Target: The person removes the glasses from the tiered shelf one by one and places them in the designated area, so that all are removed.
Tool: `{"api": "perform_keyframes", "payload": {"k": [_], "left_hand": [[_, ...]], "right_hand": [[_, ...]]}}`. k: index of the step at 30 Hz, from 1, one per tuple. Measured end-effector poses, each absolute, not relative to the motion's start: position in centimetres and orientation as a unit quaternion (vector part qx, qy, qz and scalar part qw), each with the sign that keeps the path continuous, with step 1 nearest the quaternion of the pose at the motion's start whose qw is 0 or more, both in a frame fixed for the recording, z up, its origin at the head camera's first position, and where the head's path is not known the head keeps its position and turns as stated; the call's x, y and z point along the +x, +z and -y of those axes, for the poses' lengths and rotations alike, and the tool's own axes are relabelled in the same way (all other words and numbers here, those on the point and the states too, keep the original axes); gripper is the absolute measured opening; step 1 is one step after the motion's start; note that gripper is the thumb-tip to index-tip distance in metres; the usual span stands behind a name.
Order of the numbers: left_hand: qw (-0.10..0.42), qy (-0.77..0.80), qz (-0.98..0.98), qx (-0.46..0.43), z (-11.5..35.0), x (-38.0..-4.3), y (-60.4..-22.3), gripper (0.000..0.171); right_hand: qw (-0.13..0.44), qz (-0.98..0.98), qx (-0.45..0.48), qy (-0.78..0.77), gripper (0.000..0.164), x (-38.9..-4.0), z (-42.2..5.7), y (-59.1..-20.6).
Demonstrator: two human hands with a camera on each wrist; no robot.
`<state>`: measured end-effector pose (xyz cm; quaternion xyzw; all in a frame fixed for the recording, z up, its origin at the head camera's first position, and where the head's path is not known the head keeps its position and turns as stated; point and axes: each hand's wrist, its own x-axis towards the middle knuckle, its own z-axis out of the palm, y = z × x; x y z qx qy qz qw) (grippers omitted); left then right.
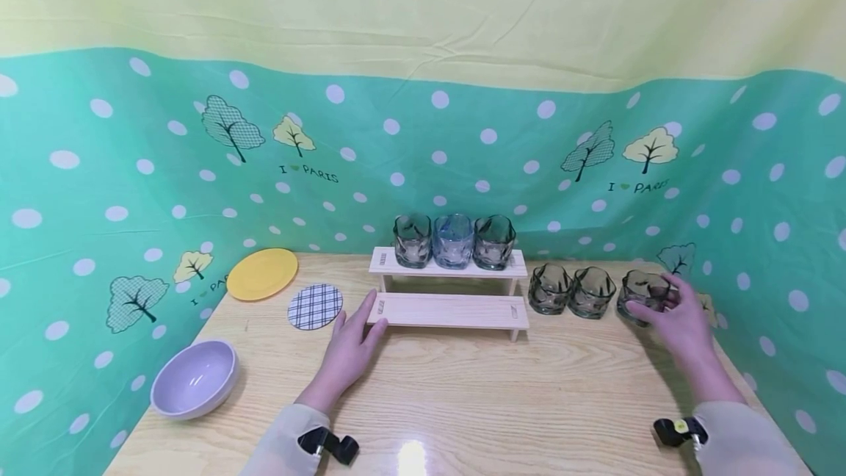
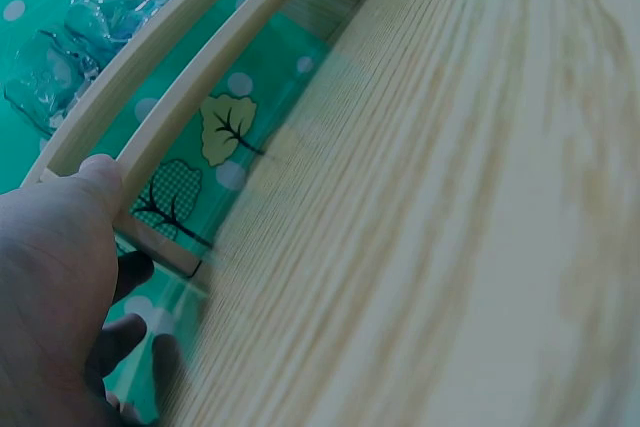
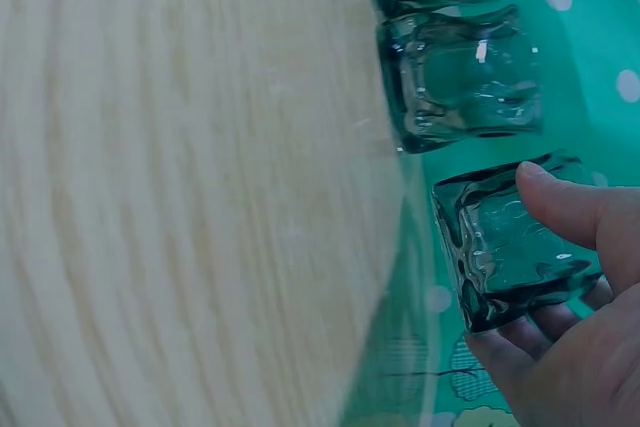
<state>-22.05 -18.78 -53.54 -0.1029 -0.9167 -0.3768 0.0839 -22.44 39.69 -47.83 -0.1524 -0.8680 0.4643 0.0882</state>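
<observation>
My right hand grips a grey-green glass tumbler at the far right, thumb on the near side and fingers around the other; the right wrist view shows this tumbler slightly tilted. My left hand touches the left end of the two-tier wooden shelf, its thumb at the front corner of the lower tier, its other fingers off to the side in the left wrist view. On the upper tier stand a grey tumbler, a bluish tumbler and another grey tumbler. The lower tier is bare.
Two more grey tumblers, one near the shelf and one beside it, stand right of the shelf. To the left are a yellow plate, a checked coaster and a lilac bowl. A green dotted curtain encloses the table.
</observation>
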Motion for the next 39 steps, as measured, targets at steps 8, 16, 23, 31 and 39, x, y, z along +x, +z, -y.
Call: {"api": "perform_keyframes", "payload": {"k": [8,16,23,31,39], "left_hand": [[0.089,-0.38,0.915,-0.105,18.8,-22.0,-53.5,0.07],[0.083,-0.379,0.916,-0.102,18.9,-22.1,-53.7,0.07],[0.087,-0.38,0.915,-0.105,18.9,-22.1,-53.6,0.07],[0.085,-0.383,0.914,-0.106,18.9,-22.1,-53.5,0.07],[0.087,-0.381,0.914,-0.108,18.9,-22.1,-53.5,0.071]], "right_hand": [[0.091,0.863,-0.139,0.477,0.107,-23.1,-39.6,-49.2],[0.084,0.871,-0.133,0.466,0.109,-23.3,-39.9,-49.3],[0.061,0.882,-0.1,0.457,0.106,-23.2,-40.2,-49.2],[0.034,0.898,-0.06,0.436,0.105,-23.3,-40.8,-48.9],[-0.006,0.899,-0.044,0.435,0.112,-23.2,-41.6,-48.5]]}}
